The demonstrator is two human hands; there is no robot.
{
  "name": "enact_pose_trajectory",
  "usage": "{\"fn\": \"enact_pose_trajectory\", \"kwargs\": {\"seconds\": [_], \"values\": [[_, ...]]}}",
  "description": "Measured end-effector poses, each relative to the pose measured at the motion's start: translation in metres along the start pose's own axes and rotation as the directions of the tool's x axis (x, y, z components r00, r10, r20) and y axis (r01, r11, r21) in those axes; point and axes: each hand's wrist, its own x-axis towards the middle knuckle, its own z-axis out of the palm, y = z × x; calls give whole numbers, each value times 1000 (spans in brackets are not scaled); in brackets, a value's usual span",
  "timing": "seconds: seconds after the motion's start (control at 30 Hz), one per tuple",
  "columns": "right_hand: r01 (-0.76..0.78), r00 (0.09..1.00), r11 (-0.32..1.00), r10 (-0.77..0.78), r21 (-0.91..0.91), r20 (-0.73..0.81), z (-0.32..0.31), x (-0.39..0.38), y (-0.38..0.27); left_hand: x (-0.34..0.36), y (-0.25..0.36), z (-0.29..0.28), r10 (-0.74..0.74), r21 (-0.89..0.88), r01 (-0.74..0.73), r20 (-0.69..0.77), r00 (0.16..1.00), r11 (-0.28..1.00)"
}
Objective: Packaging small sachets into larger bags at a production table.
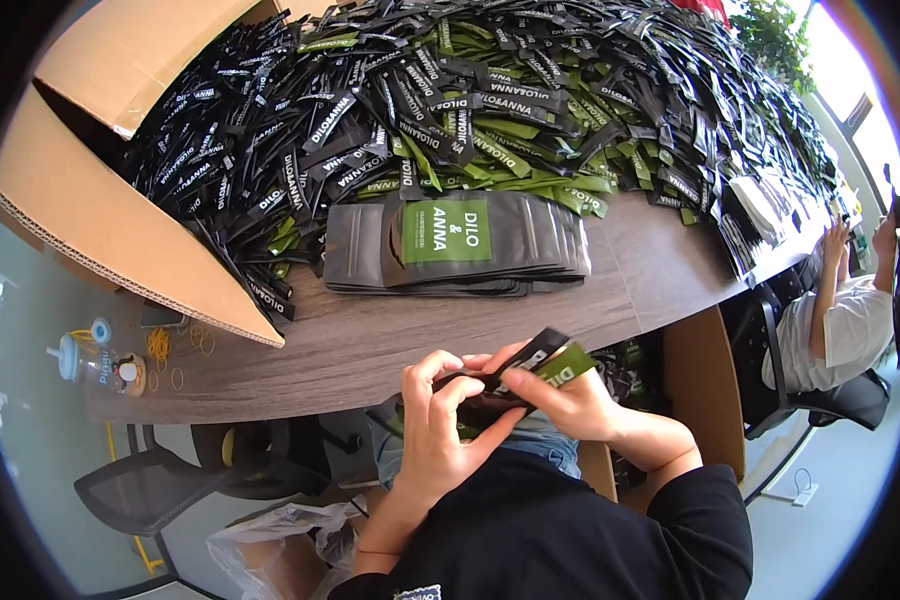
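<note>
Close to my body, beyond the table's front edge, my left hand (445,425) is closed round a dark pouch (477,408), mostly hidden by my fingers. Black and green stick sachets (567,366) are pinched in my right hand (567,405), their ends sticking out past the thumb. The sachets meet the pouch between my hands; whether they are inside it I cannot tell. On the table in front lies a stack of flat black pouches (540,240), the top one with a green label.
A big heap of black and green sachets (450,100) covers the far table. An open cardboard box (140,240) stands at the left, near a bottle (82,362) and yellow rubber bands (158,345). Another person (840,310) sits at the right. Another cardboard box (705,380) stands below the table.
</note>
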Motion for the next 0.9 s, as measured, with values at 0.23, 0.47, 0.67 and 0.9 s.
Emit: {"fn": "enact_pose_trajectory", "kwargs": {"seconds": [0.23, 0.47, 0.67, 0.9], "values": [[67, 991, 992, -54, 106, -126, 1, 0, -11, 5, -13, -41, -269, -165, 353, 384, 883, 921], [119, 992, 768, -60, -629, 114, -30, -1, -17, 4, -11, -35, -286, -203, 398, 423, 860, 895], [-17, 761, 864, 338, -503, 554, -47, 21, -12, 7, -7, -29, -245, -193, 387, 509, 825, 901], [-160, 839, 889, 351, -429, 415, -36, 19, -5, 12, -2, -25, -306, -204, 476, 543, 782, 856]]}}
